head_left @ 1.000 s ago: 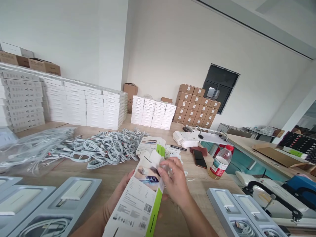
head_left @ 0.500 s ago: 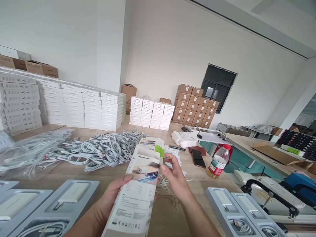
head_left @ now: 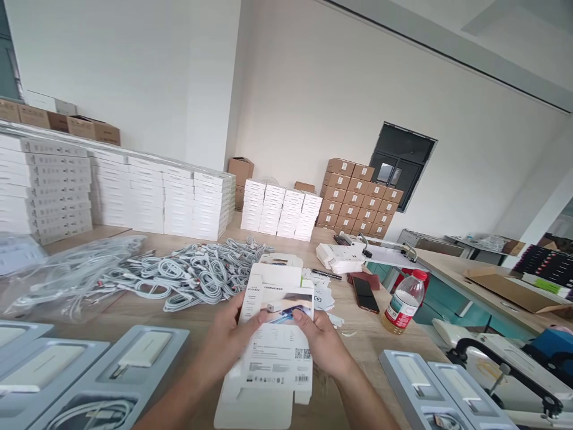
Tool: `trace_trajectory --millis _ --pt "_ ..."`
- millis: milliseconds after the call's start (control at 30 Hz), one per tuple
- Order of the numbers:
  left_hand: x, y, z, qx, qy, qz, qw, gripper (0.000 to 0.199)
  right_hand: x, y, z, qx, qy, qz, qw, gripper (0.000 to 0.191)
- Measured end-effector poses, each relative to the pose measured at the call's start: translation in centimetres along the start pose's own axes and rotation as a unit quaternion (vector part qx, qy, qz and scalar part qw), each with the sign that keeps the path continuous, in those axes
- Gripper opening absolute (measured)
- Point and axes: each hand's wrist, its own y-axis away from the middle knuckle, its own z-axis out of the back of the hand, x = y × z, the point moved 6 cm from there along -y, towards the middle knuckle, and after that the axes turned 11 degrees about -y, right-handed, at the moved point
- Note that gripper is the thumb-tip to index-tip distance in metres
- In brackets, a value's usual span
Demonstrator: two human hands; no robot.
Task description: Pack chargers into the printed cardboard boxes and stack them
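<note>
Both hands hold one printed white cardboard box [head_left: 273,349], mostly flat, with its end flaps spread out. My left hand [head_left: 235,328] grips the left edge, thumb on the printed face. On the right edge, my right hand [head_left: 324,340] presses its thumb over the picture and keeps its fingers behind. More printed cartons [head_left: 282,260] lie just beyond the held one. To the left and right sit grey trays [head_left: 176,358] holding white chargers [head_left: 145,349] and coiled cables [head_left: 92,412].
A heap of grey cables [head_left: 210,272] lies behind the hands, beside clear plastic bags [head_left: 89,269]. White boxes [head_left: 147,203] are stacked at the back. On the right are a phone [head_left: 364,292], a bottle [head_left: 405,301] and a sealing machine [head_left: 496,364].
The box has turned to face me more squarely, its lower flaps now showing. My right hand has moved from the upper flap down to the right edge. The view has shifted slightly left.
</note>
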Motion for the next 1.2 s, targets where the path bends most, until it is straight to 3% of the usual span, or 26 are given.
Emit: trace_trajectory --millis 67,133,233,333,533,667,800,933,1067,1200 --pt "0.0 0.0 0.6 -0.065 0.029 -0.005 0.997 0.079 -0.1 0.0 0.0 -0.012 -0.002 0.016 1.0 0.041" --pt "0.1 0.1 0.7 -0.088 0.047 0.004 0.995 0.087 -0.1 -0.1 0.5 -0.052 0.002 0.044 0.998 0.042" --pt "0.1 0.1 0.3 -0.054 0.049 0.01 0.997 0.076 -0.2 -0.1 1.5 -0.103 -0.028 0.058 0.993 0.06" --pt "0.0 0.2 0.0 -0.012 0.069 0.009 0.998 0.068 -0.2 -0.2 1.6 -0.083 -0.054 0.041 0.994 0.072" --pt "-0.2 0.3 -0.2 0.011 0.088 0.013 0.996 0.058 0.1 0.0 1.0 -0.06 -0.122 0.036 0.99 0.063" --pt "-0.7 0.5 -0.5 0.046 0.119 -0.001 0.992 0.045 0.0 0.0 1.1 -0.087 -0.092 0.062 0.99 0.028" --pt "-1.1 0.9 -0.7 0.11 0.152 0.018 0.982 0.046 0.2 -0.2 2.7 -0.167 -0.062 0.088 0.98 0.038" --pt "-1.4 1.4 -1.2 0.177 0.156 0.031 0.971 0.046 0.7 -0.5 3.4 -0.161 -0.045 0.067 0.984 0.04" --pt "-1.4 1.5 -1.5 0.188 0.169 0.029 0.967 0.046 1.6 -0.5 3.4 -0.148 0.007 0.076 0.986 0.028" --pt "-1.5 1.4 -1.4 0.183 0.18 0.023 0.966 0.044 1.4 -0.5 3.5 -0.153 0.002 0.07 0.986 0.029"
